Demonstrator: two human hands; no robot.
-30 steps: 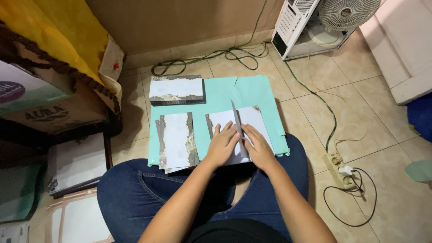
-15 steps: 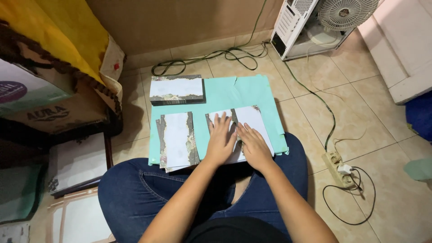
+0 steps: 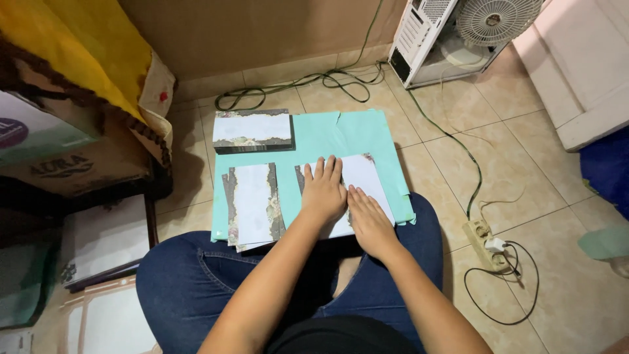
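Sitting on the floor with the green mat [image 3: 354,134] across my knees, I keep a stack of papers [image 3: 253,204] on the left side, close to reach, and another stack [image 3: 252,130] further up. My left hand [image 3: 324,191] lies open and flat on the folded paper [image 3: 367,180], holding nothing, only pressing it down. My right hand [image 3: 368,216] is also flat beside it, fingers straight, so the sheet lies flat.

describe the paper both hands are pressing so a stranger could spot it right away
On the teal mat across the person's lap lie three paper stacks. It is the white sheet at the near right, under the left hand and right hand. Unlike the near-left stack and far stack, hands cover it.
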